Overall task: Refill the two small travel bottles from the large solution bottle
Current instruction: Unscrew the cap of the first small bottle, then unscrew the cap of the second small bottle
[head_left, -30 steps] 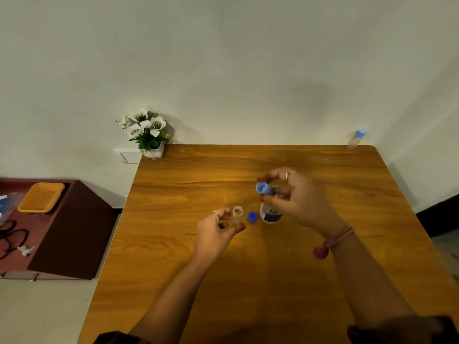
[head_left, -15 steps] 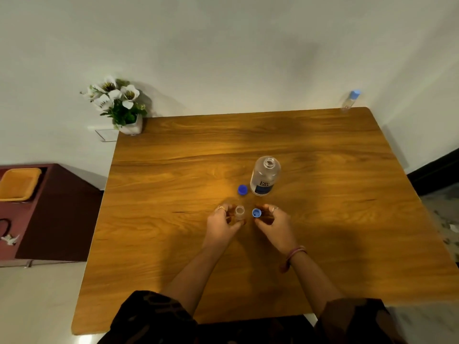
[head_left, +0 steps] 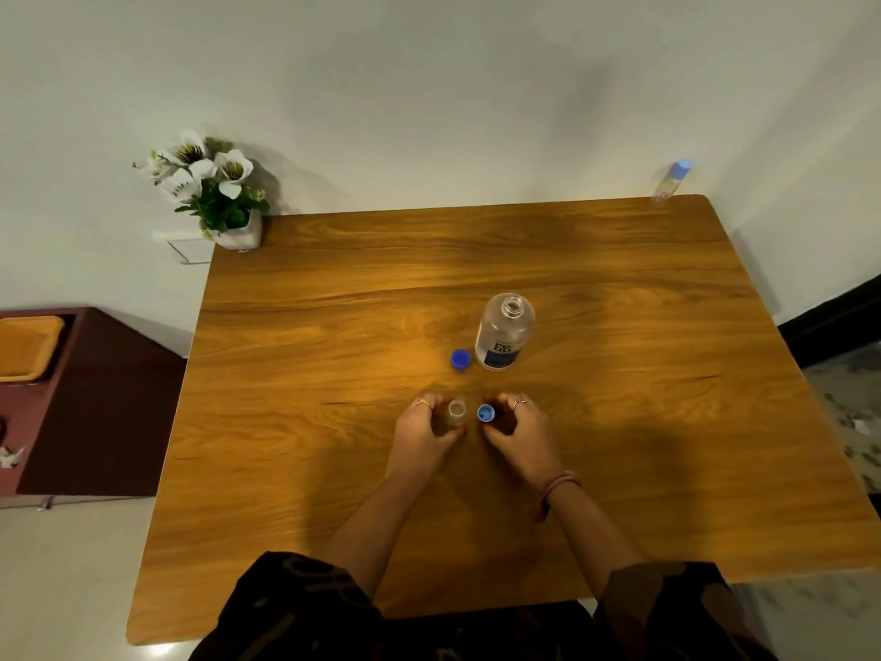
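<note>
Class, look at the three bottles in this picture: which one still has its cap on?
The small bottle at the table's far right corner, wearing a light blue cap. The large solution bottle and the travel bottle in the left hand are open-mouthed.

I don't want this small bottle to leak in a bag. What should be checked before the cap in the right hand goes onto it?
1. Small bottle upright, gripped by left hand: ok.
2. Its mouth open and unobstructed: ok.
3. Small cap pinched in right hand, right beside the mouth: ok.
4. Fill level in the small bottle: cannot tell.
5. Large solution bottle upright, clear of both hands: ok, though uncapped, its blue cap lying beside it.
6. Second travel bottle at the far corner, capped: ok; whether filled, cannot tell.
</note>
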### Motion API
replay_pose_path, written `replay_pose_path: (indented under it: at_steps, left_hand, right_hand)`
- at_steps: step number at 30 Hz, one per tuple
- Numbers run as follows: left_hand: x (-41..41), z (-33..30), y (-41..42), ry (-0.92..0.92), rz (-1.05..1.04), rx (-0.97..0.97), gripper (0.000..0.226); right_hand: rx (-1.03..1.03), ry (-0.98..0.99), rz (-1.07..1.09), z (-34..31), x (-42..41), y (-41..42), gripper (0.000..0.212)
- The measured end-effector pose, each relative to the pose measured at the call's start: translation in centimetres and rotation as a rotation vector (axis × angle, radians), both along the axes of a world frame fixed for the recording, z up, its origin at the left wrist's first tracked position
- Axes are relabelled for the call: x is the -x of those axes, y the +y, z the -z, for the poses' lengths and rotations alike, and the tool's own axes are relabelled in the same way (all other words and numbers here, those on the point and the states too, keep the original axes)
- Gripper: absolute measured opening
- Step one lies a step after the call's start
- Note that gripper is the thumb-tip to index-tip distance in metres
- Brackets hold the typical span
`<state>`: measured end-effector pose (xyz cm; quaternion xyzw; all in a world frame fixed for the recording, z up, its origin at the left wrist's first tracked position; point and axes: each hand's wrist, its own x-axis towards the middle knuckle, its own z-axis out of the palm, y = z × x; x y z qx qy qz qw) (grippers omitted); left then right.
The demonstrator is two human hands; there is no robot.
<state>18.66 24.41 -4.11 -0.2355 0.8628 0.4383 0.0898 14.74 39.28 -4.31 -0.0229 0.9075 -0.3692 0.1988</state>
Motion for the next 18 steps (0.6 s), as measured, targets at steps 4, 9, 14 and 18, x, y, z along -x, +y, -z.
replay_pose_path:
  at_steps: [4, 9, 14, 18]
  left_hand:
    - [0.0, -0.3, -0.2, 0.035, 0.022, -0.044, 0.063]
    - [-0.2, -1.2, -1.8, -0.013, 0.113, -0.137, 0.075]
    - [0.5, -2.9, -5.6, -0.107, 0.143, -0.195, 0.06]
    - [4.7, -5.7, -7.4, 0.085, -0.061, -0.086, 0.037]
  right_hand:
    - [0.009, -0.02, 0.002, -0.1, 0.2, 0.3, 0.055]
    - [0.027, -0.067, -0.064, -0.6, 0.7, 1.9, 0.059]
    - [0.149, -0.133, -0.088, -1.2, 3.1, 5.9, 0.047]
    - [0.226, -0.052, -0.009, -3.1, 8.0, 10.5, 0.028]
